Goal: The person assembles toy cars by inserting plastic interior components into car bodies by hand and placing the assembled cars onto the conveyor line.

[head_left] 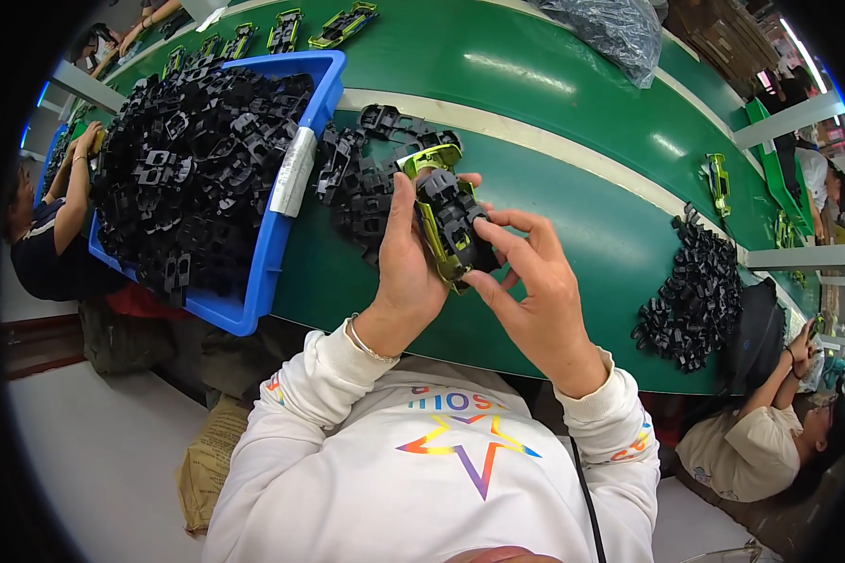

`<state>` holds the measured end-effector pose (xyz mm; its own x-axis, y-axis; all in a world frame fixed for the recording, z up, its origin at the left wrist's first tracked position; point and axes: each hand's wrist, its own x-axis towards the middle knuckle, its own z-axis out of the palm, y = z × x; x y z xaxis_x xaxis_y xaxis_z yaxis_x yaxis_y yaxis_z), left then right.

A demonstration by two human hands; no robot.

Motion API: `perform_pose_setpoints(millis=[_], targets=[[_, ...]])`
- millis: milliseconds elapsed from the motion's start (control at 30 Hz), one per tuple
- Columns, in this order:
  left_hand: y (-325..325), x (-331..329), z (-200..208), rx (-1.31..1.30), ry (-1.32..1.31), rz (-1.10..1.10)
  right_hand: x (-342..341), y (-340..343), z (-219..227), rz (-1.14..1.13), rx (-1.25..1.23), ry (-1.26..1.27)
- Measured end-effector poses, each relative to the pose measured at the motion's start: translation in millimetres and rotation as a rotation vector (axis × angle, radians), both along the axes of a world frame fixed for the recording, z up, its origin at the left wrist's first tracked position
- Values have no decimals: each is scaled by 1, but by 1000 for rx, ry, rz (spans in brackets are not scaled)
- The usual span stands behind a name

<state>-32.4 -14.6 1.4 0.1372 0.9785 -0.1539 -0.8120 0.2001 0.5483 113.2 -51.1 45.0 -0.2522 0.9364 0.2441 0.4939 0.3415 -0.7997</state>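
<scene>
Over the near edge of the green table, my left hand [411, 267] cradles a lime-green and black plastic toy car body [451, 225], its thumb along the left side. A black plastic insert fills the middle of the body. My right hand [535, 291] is closed at the body's right side, with thumb and fingertips pressed on its lower end and on the black part. Whether that part is fully seated cannot be seen. Just behind my left hand lies a loose heap of similar black plastic parts [361, 202], partly covered by the hand and the body.
A blue crate [263, 272] piled with black parts stands at the left. Several green-and-black bodies [286, 31] lie on the green belt [535, 84] beyond. A heap of small black parts [690, 291] sits at the right. Other people work at both sides.
</scene>
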Motion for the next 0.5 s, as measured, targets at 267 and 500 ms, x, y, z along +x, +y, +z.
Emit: perform_pose_setpoints(millis=[267,500], targets=[[1,0,4,49,-27,-5,-19,3,1,-98,257,-141],[4,-2,1,7,-61,11,-19,0,9,-114,295,-222]])
